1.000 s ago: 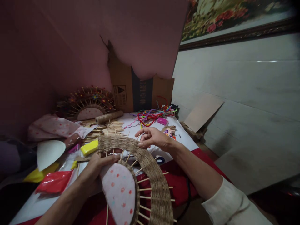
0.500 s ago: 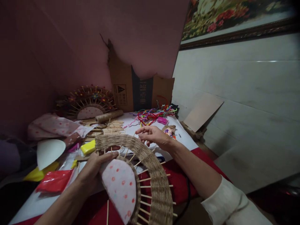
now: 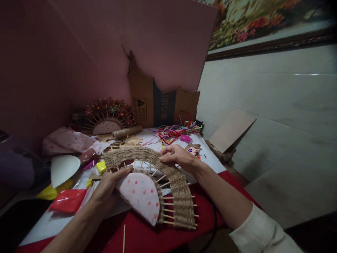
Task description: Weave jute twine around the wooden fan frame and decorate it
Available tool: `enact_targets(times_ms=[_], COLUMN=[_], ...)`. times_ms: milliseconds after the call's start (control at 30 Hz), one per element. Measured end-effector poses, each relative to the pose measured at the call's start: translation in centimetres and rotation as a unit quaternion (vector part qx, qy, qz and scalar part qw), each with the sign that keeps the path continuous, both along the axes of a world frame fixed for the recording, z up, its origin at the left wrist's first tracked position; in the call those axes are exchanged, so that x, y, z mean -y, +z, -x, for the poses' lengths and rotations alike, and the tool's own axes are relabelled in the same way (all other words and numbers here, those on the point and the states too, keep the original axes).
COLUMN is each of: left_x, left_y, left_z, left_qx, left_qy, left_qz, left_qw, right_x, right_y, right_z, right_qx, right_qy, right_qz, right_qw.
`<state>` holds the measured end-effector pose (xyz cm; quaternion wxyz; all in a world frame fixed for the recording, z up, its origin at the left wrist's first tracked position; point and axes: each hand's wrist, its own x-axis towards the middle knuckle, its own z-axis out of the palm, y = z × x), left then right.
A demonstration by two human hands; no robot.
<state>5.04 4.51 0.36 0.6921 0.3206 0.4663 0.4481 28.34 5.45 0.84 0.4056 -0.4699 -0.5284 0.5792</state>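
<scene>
I hold a half-round fan-shaped piece [image 3: 176,189]: a pink dotted fabric centre [image 3: 140,195], wooden sticks fanning outward, and a band of jute twine woven through them. My left hand [image 3: 110,184] grips its left edge, thumb lying on the fabric. My right hand [image 3: 177,157] rests on the top of the jute band with fingers closed on it. The piece lies low over the red cloth [image 3: 142,235] at the table's near edge.
A finished fan with coloured beads [image 3: 104,116] leans at the back left, beside a jute spool [image 3: 126,132], loose sticks [image 3: 129,141] and coloured pipe cleaners [image 3: 175,130]. Clay packs, red [image 3: 68,205] and yellow [image 3: 101,167], lie left. Cardboard [image 3: 158,102] stands against the wall.
The woven piece has turned and dropped lower, its arc now lying flatter. My right hand came down from hovering onto the jute band. The view shifted slightly right and up.
</scene>
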Motion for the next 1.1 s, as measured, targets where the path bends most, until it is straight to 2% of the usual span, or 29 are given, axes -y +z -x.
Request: enact_targets(times_ms=[200,500,667,833,1100], left_x=[0.0,-0.3,-0.6,-1.0,-1.3], left_y=[0.0,-0.6,-0.9,-0.7,-0.5], left_z=[0.0,0.4,0.4,0.6,0.8], left_qx=[0.002,-0.016,0.007,0.032,0.060], left_qy=[-0.002,0.000,-0.001,0.030,0.063], left_qz=[0.003,0.028,0.043,0.064,0.080], left_qw=[1.000,0.999,0.999,0.997,0.993], right_x=[-0.1,-0.4,-0.5,-0.5,-0.3], right_y=[0.1,-0.2,-0.2,0.3,0.3], right_z=[0.2,0.1,0.1,-0.2,-0.7], right_qx=[-0.016,-0.019,-0.035,-0.046,-0.027], right_qy=[-0.049,-0.014,-0.001,0.004,-0.015], right_qz=[-0.003,-0.003,0.002,0.017,-0.008], right_qw=[0.999,1.000,0.999,0.999,0.999])
